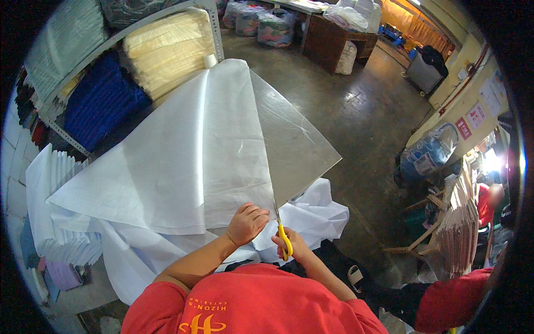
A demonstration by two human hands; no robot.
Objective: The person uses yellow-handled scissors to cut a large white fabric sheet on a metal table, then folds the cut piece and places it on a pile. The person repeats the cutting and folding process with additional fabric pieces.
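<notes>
A large white cloth point(231, 139) lies spread over a clear-topped table point(300, 147), with its near part hanging in loose folds point(311, 214). My right hand point(293, 244) grips a pair of scissors point(284, 239) by the yellow handles. The narrow blades point away from me, along the right edge of the cloth. My left hand point(248, 224) is closed at the near edge of the cloth, just left of the blades, its fingers curled on the fabric. How far the blades are apart is too small to tell.
Stacked white folded cloths point(64, 206) stand at the left. Behind them, a metal rack point(214, 33) holds blue fabric point(103, 100) and cream fabric point(169, 50). Right, a wrapped blue drum point(431, 150) stands near leaning boards point(459, 228). Another person in red point(486, 203) is at the right.
</notes>
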